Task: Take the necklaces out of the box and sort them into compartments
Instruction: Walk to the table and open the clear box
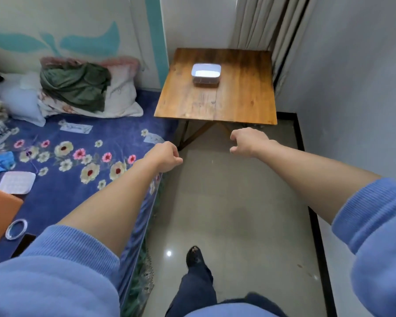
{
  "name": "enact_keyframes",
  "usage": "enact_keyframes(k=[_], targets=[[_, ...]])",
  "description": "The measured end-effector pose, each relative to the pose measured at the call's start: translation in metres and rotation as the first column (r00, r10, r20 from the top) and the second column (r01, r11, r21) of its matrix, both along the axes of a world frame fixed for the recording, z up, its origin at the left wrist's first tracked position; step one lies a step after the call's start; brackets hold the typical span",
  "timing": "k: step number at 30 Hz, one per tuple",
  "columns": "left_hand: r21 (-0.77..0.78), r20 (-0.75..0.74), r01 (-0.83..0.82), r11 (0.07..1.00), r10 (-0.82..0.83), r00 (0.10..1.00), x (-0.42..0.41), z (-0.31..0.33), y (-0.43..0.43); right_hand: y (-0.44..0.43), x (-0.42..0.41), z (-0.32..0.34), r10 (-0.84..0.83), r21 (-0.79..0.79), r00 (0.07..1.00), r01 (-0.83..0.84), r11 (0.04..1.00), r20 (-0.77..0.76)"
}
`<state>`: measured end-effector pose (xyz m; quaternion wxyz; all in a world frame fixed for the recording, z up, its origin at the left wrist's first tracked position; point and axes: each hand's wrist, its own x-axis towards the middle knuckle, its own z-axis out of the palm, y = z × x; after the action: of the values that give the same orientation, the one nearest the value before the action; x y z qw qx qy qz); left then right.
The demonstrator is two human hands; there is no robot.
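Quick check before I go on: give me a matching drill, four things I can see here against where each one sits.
Things:
1. white box
2. green cloth
3. clear tape roll
4. white grid tray

Places:
A. draped over the pillow at the head of the bed
B. on the wooden table, toward its far side
C. on the floral bedspread, beyond the orange board
D. near the bottom left, beside the orange board

Pairs: 1-B, 2-A, 3-D, 4-C
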<state>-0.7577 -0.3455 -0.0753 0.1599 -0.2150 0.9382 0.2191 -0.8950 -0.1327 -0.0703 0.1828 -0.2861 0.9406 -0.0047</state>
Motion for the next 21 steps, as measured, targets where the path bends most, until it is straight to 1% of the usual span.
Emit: enact_keyframes(k=[4, 8, 12, 18, 21], targets=[[0.025, 0.004, 0.016, 1.000, -0.016, 1.000, -0.078, 0.009, -0.046, -0.038, -0.064, 0.007, -0.038, -0.029, 0.999, 0.037, 0.999, -0.010], [0.019, 0.003, 0.075, 0.997, -0.075, 0.997, -0.163, 0.017, -0.067, -0.062, -0.130, 0.011, -0.061, -0.053, 0.998, 0.060, 0.997, -0.020], [0.024, 0.026, 0.087, 0.996, -0.088, 0.996, -0.241, 0.009, -0.081, -0.079, -0.204, 0.000, -0.078, -0.049, 0.997, 0.078, 0.996, -0.017], [0.026, 0.082, 0.032, 0.999, -0.034, 0.996, -0.344, 0.000, -0.103, -0.108, -0.321, -0.029, -0.088, -0.056, 0.994, 0.091, 0.994, 0.065], [0.032, 0.060, -0.005, 0.999, 0.003, 0.998, -0.384, 0.005, -0.120, -0.131, -0.371, -0.036, -0.071, -0.065, 0.995, 0.075, 0.995, 0.069]])
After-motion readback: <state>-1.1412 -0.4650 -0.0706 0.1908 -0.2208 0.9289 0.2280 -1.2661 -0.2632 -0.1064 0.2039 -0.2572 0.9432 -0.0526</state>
